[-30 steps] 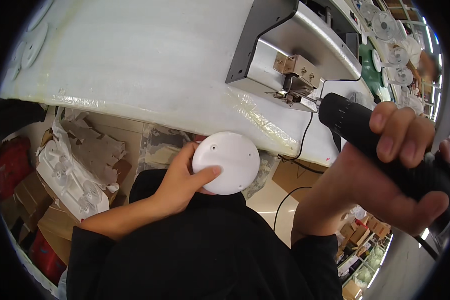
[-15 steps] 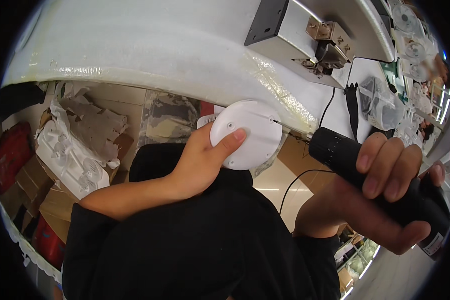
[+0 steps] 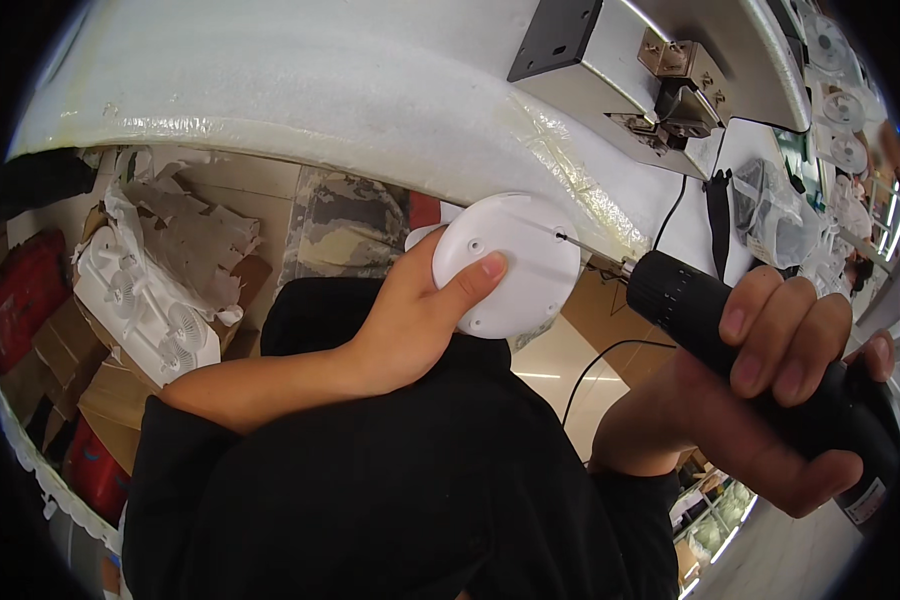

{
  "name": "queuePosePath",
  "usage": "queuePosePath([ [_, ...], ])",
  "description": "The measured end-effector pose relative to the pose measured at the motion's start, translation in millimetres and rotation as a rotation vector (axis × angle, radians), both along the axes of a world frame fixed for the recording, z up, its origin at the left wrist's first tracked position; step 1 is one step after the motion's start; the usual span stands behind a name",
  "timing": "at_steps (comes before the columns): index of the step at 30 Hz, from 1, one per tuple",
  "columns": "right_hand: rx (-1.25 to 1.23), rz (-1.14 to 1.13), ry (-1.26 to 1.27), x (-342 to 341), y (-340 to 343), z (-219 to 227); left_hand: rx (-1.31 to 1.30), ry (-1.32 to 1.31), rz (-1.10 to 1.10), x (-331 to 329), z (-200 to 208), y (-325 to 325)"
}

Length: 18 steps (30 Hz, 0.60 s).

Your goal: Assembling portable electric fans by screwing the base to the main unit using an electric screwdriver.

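Far left of the frame there's a shiny red object (image 3: 20,315), mostly blurred out by the lens edge, then a brown cardboard box (image 3: 115,400) with a bunch of white plastic fan-like parts (image 3: 130,300) on it. The bare left hand (image 3: 420,295) is just left of centre, closed around the left side of a round white plastic disc (image 3: 525,265), thumb flat on its face. So the disc sits around the middle of the frame, near the edge of the white-covered table (image 3: 300,90), holes facing up.

Key bit: a thin metal driver bit (image 3: 595,249) comes in from the disc's right, its dark tip right at the upper-right hole. Can't tell if it's actually seated. The black cylindrical power driver (image 3: 675,297) has its long axis slanting from lower right up toward that hole. Left hand's nearer the disc; the right hand (image 3: 765,345), fingers wrapped round the driver, sits well off to the right.
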State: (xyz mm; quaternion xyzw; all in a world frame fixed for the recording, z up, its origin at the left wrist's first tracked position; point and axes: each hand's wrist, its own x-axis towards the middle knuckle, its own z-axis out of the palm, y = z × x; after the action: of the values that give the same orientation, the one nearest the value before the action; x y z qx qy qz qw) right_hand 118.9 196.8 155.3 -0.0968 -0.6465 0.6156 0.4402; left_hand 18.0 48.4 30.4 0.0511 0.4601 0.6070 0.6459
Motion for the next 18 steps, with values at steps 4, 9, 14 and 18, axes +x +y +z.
queuePosePath([
  [4,-0.002,0.012,-0.021,-1,-2,-3,0.016,-0.005,-0.008,0,0,-1],
  [9,0.027,0.04,-0.07,-5,-6,-8,0.007,-0.037,0.007,4,0,1],
  [14,0.028,0.101,-0.058,-4,-3,-12,0.05,-0.007,0.023,6,-2,1],
  [18,0.152,0.171,-0.112,-1,0,-11,0.048,0.061,0.063,12,-5,-2],
])
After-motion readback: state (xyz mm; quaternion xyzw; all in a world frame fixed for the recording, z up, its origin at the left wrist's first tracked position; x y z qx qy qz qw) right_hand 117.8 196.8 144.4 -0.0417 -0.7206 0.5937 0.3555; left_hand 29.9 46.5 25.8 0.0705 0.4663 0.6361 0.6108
